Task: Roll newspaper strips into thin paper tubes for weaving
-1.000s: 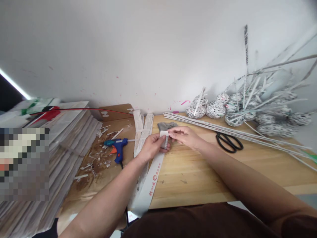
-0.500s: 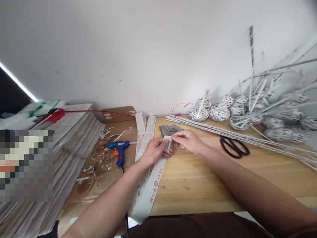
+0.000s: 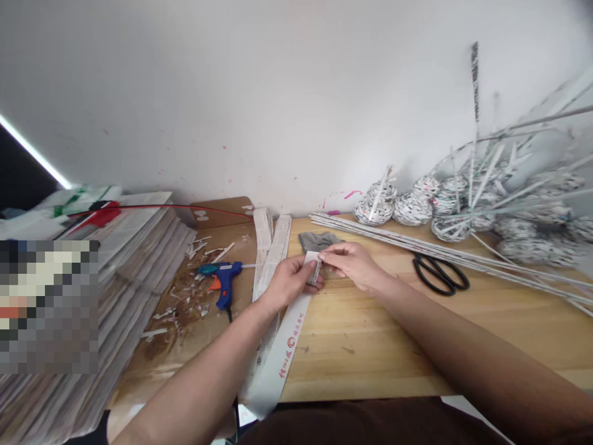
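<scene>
Where paper strip [image 3: 290, 346] crosses wooden table [image 3: 361, 340], pale wall [image 3: 278, 93] behind.

The single head view looks out from the wearer's head, forward and steeply down over the table [image 3: 370, 346]; it faces the wall [image 3: 278, 93] at the far side; the wearer's dark clothing [image 3: 370, 423] fills the near edge; the left hand [image 3: 290, 281] and right hand [image 3: 349, 262] lie at close range, just near of the middle; the wide field bends toward its edges.

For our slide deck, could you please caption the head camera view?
Two hands hold a printed paper strip beside a blue glue gun and black-handled scissors.
</scene>
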Demonstrator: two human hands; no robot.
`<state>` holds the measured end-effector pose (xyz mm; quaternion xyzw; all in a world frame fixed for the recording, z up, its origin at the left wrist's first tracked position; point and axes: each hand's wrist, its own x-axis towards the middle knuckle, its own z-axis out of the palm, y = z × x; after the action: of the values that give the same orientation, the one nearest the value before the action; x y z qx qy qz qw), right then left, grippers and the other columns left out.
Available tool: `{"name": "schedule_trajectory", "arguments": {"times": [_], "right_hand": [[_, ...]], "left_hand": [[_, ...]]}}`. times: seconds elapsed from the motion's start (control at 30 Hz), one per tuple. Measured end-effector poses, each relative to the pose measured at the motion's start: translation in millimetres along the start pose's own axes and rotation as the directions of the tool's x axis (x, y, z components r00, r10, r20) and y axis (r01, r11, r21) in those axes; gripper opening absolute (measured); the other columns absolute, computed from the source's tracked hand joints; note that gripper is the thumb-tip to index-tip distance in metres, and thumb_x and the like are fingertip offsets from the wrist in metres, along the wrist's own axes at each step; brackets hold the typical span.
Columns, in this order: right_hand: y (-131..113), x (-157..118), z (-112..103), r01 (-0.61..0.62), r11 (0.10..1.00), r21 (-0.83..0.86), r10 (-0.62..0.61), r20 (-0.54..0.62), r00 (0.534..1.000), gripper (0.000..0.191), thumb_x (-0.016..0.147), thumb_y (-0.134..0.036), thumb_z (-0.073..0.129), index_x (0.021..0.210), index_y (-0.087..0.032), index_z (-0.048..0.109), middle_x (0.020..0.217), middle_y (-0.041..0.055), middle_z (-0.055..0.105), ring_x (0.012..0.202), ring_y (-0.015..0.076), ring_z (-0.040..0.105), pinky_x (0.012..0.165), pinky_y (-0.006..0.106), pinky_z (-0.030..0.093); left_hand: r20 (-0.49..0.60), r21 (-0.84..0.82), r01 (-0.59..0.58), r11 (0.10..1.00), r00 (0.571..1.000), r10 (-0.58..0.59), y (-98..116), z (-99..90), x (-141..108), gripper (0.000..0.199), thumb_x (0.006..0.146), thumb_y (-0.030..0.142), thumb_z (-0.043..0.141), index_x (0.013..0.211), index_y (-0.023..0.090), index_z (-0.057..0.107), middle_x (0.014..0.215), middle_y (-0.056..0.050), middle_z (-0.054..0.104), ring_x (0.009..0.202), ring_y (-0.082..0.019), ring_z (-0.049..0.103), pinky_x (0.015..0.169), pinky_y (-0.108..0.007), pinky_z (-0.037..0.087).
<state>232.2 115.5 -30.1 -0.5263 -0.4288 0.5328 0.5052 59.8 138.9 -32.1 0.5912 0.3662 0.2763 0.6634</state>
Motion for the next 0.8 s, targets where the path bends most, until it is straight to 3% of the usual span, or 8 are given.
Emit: {"name": "schedule_trajectory", "arguments": {"times": [0.37, 0.6, 0.8], "right_hand": [[3.2, -1.3, 3.2, 0.099, 0.992, -0.081, -0.101, -0.020, 0.995, 0.033, 0.062, -0.045, 0.079, 0.067, -0.014, 0.066, 0.057, -0.0017, 0.056, 0.046, 0.0061, 0.040, 0.042, 0.020, 0.029], [-0.3, -1.3, -0.9, 0.105, 0.990, -0.096, -0.094, 0.120, 0.988, 0.035, 0.068, -0.045, 0.076, 0.082, -0.012, 0.073, 0.064, 0.0017, 0.062, 0.049, 0.0072, 0.045, 0.042, 0.021, 0.030], [-2.6, -2.4, -0.5, 0.093, 0.991, -0.093, -0.085, 0.093, 0.992, 0.031, 0.069, -0.041, 0.074, 0.080, -0.012, 0.074, 0.060, 0.0006, 0.060, 0.047, 0.0068, 0.044, 0.041, 0.021, 0.029]], "left_hand": [[0.021, 0.015, 0.003, 1.000, 1.000, -0.003, -1.5, 0.8, -0.3, 0.040, 0.080, 0.050, 0.065, 0.094, 0.013, 0.064, 0.076, -0.006, 0.069, 0.067, -0.014, 0.068, 0.062, -0.025, 0.056], [0.016, -0.033, 0.026, 0.999, 1.000, -0.026, 0.6, -1.5, 1.5, 0.042, 0.080, 0.052, 0.064, 0.092, 0.012, 0.066, 0.074, -0.007, 0.069, 0.065, -0.015, 0.068, 0.060, -0.025, 0.056], [0.010, -0.043, 0.031, 0.999, 0.999, -0.030, 0.9, -2.0, 1.7, 0.043, 0.080, 0.051, 0.065, 0.094, 0.011, 0.066, 0.077, -0.008, 0.070, 0.067, -0.016, 0.069, 0.061, -0.026, 0.057]]}}
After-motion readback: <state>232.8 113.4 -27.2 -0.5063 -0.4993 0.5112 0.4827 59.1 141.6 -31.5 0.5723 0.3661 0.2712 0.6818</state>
